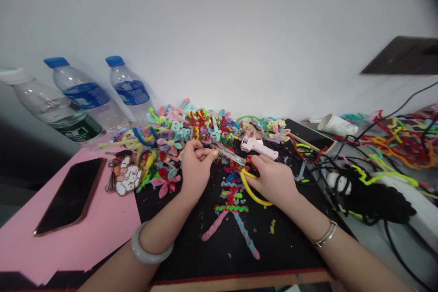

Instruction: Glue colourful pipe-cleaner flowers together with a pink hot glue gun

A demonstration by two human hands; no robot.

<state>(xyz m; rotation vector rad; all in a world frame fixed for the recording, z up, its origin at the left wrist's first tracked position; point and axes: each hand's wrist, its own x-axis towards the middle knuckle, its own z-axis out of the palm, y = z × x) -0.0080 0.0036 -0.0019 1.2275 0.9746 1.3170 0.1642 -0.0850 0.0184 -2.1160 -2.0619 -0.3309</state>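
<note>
My right hand [272, 175] is closed on a pair of scissors [236, 157]. Their silver blades point left, and a yellow loop [251, 194], apparently a handle, curves below my fingers. Close to the blade tips, my left hand [196, 169] pinches with thumb and fingers; what it holds is too small to make out. Beneath and between both hands lies a figure of twisted, fuzzy pipe cleaners [232, 208], with a green-and-red wavy strip and two legs, one pink and one blue-and-pink. A heap of pipe-cleaner flowers [171, 134] sits behind my hands.
A pale pink glue gun [260, 147] lies behind my right hand, near a phone [310, 134]. Bottles [132, 91] stand along the left wall. Another phone [70, 196] rests on pink paper [112, 223], beside a keychain [128, 178]. Cables and a white cup [337, 125] are right.
</note>
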